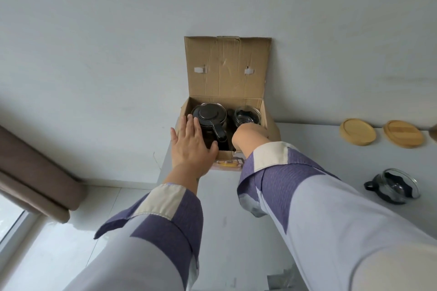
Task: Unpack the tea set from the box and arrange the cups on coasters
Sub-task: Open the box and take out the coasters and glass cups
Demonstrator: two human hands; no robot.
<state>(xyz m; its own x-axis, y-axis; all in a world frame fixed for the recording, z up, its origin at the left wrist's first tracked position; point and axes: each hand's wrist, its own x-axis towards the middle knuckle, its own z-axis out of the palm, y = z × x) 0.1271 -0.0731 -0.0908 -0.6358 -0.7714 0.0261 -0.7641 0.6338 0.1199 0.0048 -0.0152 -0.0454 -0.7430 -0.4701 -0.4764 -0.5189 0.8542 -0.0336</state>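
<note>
An open cardboard box (227, 73) stands at the table's far left corner, its lid leaning on the wall. Inside are a black-lidded glass teapot (209, 113) on the left and a glass cup (247, 114) on the right. My left hand (190, 146) lies flat with straight fingers on the box's left front edge, touching the teapot. My right hand (250, 136) reaches down into the box beside the cup; its fingers are hidden. One glass cup with a black handle (393, 185) stands on the table at the right. Two round wooden coasters (357, 131) (403, 133) lie at the back right.
The white table (307, 149) ends just left of the box, with tiled floor (71, 231) below. A white wall stands right behind the box. A brown curtain (35, 168) hangs at the left. The edge of another object shows at the far right (434, 133).
</note>
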